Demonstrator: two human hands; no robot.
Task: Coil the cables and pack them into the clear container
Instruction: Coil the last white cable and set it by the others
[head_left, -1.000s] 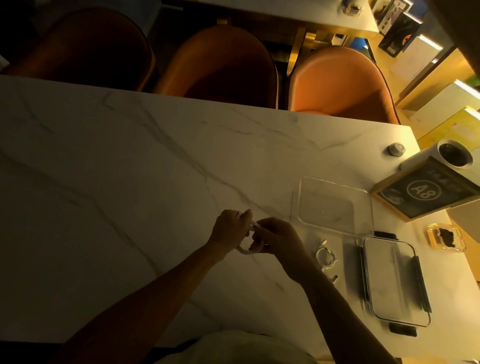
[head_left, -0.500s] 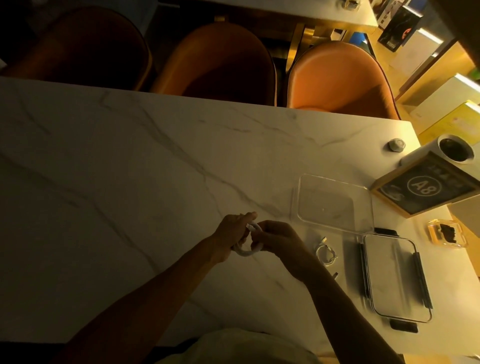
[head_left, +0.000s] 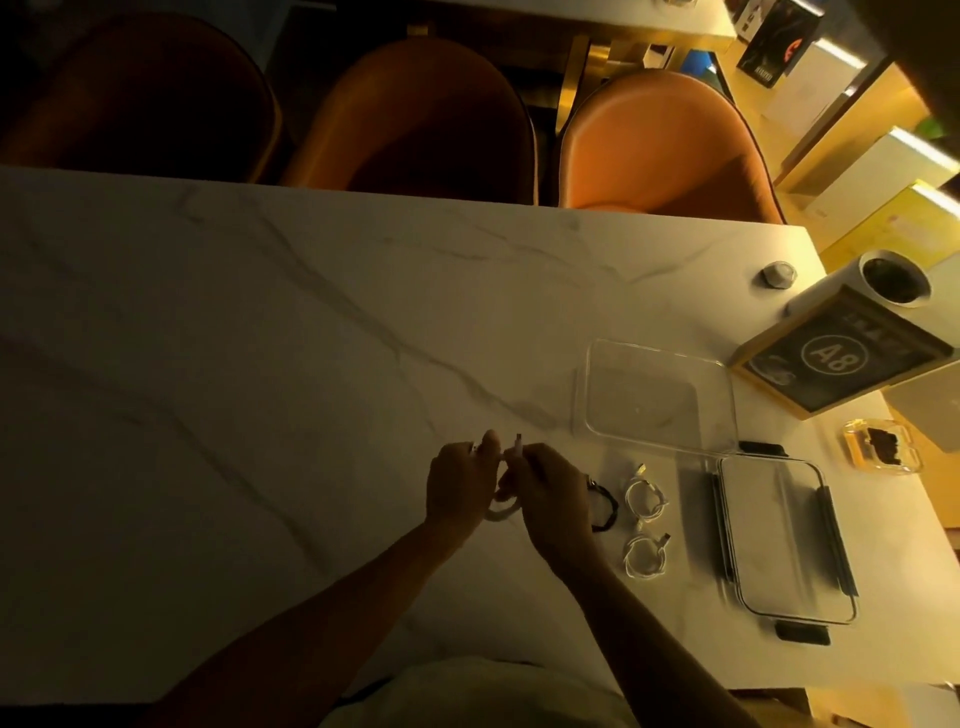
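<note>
Head view: your left hand and right hand meet over the marble table, both curled around one white cable. A loop of that cable hangs between the two hands, and one plug end sticks up above your right-hand fingers. The left hand pinches the cable near its thumb; the exact finger placement is too dim to resolve.

Just to the right of your right hand lies a black cable, partly hidden by the wrist. Further right, two coiled white cables rest on the table, one beyond the other, apart from each other.

The clear container sits open beyond and to the right of your right hand, holding nothing visible. Its lid, with dark latches, lies flat to the right of the coils, nearer you than the container.

Beyond the container stand a sign marked A8 and a white roll.
</note>
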